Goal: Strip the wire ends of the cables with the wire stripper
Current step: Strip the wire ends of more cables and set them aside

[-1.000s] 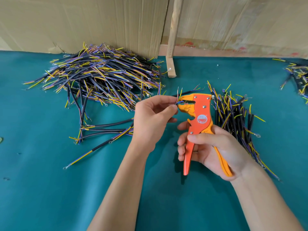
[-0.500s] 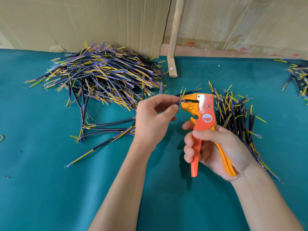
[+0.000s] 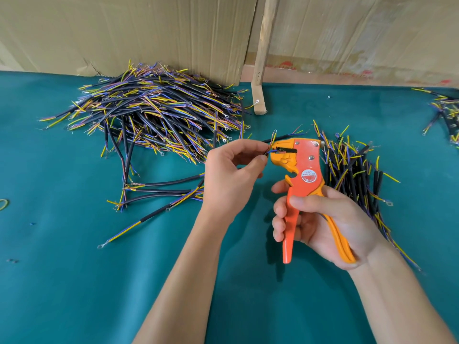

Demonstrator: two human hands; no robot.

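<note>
My right hand grips the handles of an orange wire stripper, held upright with its jaws pointing left. Between thumb and forefinger my left hand pinches a short black cable, whose thin coloured wire ends sit in the stripper's jaws. The rest of that cable is hidden behind the hand. A big heap of black cables with yellow, blue and purple ends lies at the back left. A smaller bundle of cables lies just right of the stripper.
Several loose cables lie on the teal table cover left of my left hand. A few more cables lie at the far right edge. Cardboard sheets and a wooden post stand along the back.
Both hands and the stripper have shifted slightly right and up. The wire ends now sit further inside the jaws.
</note>
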